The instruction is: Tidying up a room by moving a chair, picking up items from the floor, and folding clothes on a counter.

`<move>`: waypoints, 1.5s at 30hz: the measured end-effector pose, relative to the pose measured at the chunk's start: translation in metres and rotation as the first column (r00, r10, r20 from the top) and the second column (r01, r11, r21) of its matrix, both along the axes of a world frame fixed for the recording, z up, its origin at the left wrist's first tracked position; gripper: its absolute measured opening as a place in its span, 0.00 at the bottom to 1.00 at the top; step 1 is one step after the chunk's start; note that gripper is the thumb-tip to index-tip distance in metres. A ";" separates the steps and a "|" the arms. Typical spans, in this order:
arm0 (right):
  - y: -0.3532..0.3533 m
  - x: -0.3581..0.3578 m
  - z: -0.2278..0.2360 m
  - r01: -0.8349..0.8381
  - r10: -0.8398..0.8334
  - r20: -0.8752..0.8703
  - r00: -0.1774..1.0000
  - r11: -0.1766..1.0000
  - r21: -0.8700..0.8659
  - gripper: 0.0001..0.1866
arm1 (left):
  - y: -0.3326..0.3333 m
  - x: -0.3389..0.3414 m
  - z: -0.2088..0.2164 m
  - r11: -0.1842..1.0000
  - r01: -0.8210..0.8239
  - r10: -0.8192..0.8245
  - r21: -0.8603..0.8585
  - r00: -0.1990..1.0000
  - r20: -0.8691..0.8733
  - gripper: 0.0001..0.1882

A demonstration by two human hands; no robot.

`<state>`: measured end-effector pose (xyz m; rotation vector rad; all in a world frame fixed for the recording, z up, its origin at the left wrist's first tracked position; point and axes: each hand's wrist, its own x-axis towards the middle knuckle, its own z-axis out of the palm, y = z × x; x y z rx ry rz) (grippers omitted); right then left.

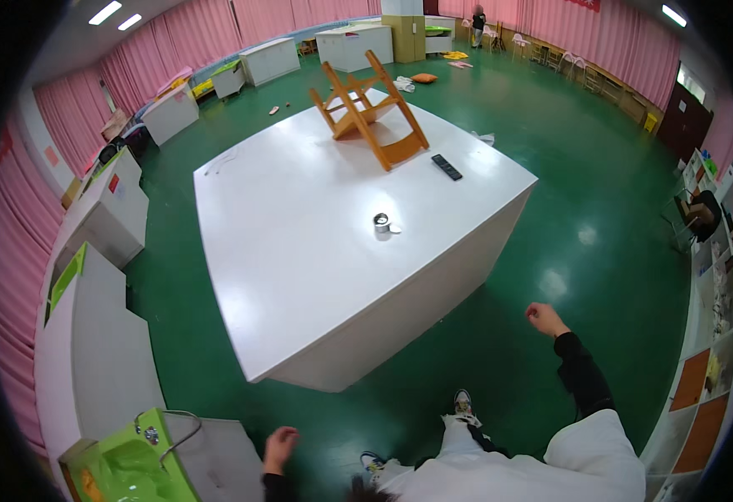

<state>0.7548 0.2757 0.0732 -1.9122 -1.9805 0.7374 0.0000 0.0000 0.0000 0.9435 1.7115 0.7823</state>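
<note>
My right hand hangs over the green floor beyond the right end of the white table, its fingers curled in and nothing seen in them. Low on the left, my left hand is also loosely closed, apart from everything, with no object visible in it. On the white table stands a small round silver-and-white thing with a pale flat piece beside it. Farther back lie a black remote control and a brown wooden chair, tipped over with its legs raised.
A green sink with a curved tap is at the lower left, beside white cabinets. Shelves line the right side. An orange cushion lies on the floor behind the table. Another person stands far back near small chairs.
</note>
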 end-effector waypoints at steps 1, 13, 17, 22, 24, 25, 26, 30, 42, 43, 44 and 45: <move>0.012 0.021 -0.003 -0.007 0.007 0.012 1.000 1.000 0.028 0.08 | -0.003 0.011 0.005 1.000 -0.012 0.012 -0.012 1.000 -0.008 0.08; 0.171 0.457 0.193 0.125 -0.247 0.247 0.937 0.897 0.423 0.07 | -0.084 -0.030 0.244 0.652 -0.758 0.716 0.017 0.608 -0.343 0.11; 0.217 0.568 0.228 0.360 -0.481 0.280 0.831 0.848 0.389 0.07 | -0.089 -0.027 0.262 0.532 -0.843 0.780 0.082 0.449 -0.436 0.09; 0.378 0.526 0.188 0.106 -0.289 0.264 0.920 0.833 0.542 0.08 | 0.092 -0.028 0.222 0.716 -0.608 0.693 0.344 0.558 -0.456 0.06; 0.438 0.446 0.201 -0.026 -0.127 0.385 0.914 0.929 0.369 0.08 | 0.236 0.009 0.191 0.872 -0.458 0.482 0.175 0.737 -0.473 0.06; 0.474 0.406 0.193 -0.069 -0.051 0.301 0.952 0.924 0.375 0.08 | 0.294 0.022 0.189 0.877 -0.417 0.480 0.237 0.775 -0.410 0.06; 0.503 0.365 0.187 -0.120 0.035 0.226 0.973 0.920 0.373 0.08 | 0.344 0.045 0.184 0.873 -0.367 0.467 0.322 0.821 -0.329 0.06; 0.607 0.249 0.142 -0.333 0.288 0.170 0.942 0.866 0.374 0.10 | 0.551 0.175 0.178 0.951 -0.123 0.243 0.284 0.864 -0.440 0.07; 0.761 -0.049 0.058 -0.614 0.621 0.028 0.783 0.765 0.195 0.27 | 0.807 0.358 0.092 0.959 0.012 0.164 0.283 0.794 -0.586 0.24; 0.768 -0.060 0.055 -0.615 0.619 0.024 0.785 0.773 0.154 0.31 | 0.819 0.366 0.091 0.952 -0.014 0.186 0.305 0.818 -0.544 0.26; 0.772 -0.070 0.052 -0.615 0.622 -0.015 0.783 0.777 0.136 0.34 | 0.830 0.371 0.090 0.956 -0.027 0.183 0.291 0.832 -0.524 0.31; 0.778 -0.078 0.048 -0.615 0.624 -0.051 0.780 0.779 0.120 0.37 | 0.841 0.377 0.091 0.954 -0.036 0.193 0.297 0.831 -0.522 0.31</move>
